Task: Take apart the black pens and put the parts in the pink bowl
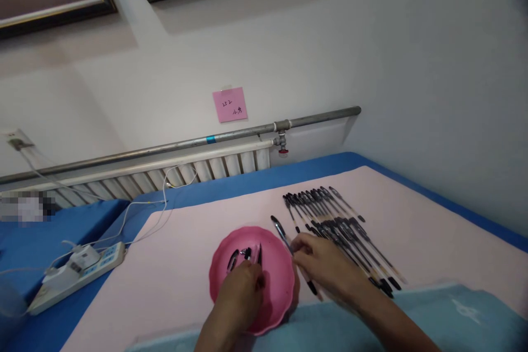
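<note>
A pink bowl [272, 286] sits on the pale pink mat [185, 275] and holds a few small dark pen parts [243, 256]. My left hand [241, 291] reaches into the bowl with its fingers pinched on one of these parts. To the right, my right hand [325, 269] is closed round a black pen [289, 245] that slants up and left past the bowl's rim. A row of several black pens [338, 225] lies side by side on the mat just right of that hand.
A white power strip [78, 272] with plugs and cables lies at the left on the blue table cover [82, 225]. A radiator [165, 173] and pipe run along the wall behind. A pink sticky note [230, 104] hangs on the wall. Light blue cloth [454, 313] covers the near edge.
</note>
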`<control>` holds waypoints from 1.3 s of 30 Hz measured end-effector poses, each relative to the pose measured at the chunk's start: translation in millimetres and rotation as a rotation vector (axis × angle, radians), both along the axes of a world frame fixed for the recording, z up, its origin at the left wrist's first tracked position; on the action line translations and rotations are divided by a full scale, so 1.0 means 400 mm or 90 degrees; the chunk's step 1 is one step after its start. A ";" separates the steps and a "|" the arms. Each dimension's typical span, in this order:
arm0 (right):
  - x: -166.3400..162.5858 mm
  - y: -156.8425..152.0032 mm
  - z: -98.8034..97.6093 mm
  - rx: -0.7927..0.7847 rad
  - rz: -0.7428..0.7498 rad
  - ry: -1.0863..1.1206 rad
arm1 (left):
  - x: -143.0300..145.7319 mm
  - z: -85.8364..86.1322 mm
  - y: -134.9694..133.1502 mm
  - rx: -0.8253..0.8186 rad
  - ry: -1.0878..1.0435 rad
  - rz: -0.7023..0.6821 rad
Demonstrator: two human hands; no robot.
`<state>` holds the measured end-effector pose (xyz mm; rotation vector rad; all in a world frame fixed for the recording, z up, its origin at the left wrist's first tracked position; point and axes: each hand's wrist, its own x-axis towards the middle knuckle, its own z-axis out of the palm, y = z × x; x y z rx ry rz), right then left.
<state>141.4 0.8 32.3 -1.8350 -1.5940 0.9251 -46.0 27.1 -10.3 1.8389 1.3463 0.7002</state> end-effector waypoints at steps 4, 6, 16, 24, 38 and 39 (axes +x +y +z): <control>-0.049 -0.014 -0.005 -0.077 0.064 0.332 | 0.005 0.026 0.015 -0.077 -0.184 0.034; -0.066 -0.019 -0.008 -0.116 0.093 0.398 | 0.013 0.043 0.014 -0.183 -0.380 0.066; -0.085 -0.031 -0.008 -0.209 0.148 0.494 | 0.027 0.081 -0.001 -0.358 -0.762 0.115; -0.084 -0.034 -0.006 -0.244 0.112 0.385 | -0.048 0.072 0.041 -0.173 -0.703 0.270; -0.078 -0.018 -0.020 -0.192 0.105 0.433 | -0.020 0.067 0.014 -0.319 -0.543 0.042; -0.079 -0.020 -0.018 -0.193 0.110 0.434 | -0.013 0.072 0.010 -0.343 -0.587 0.023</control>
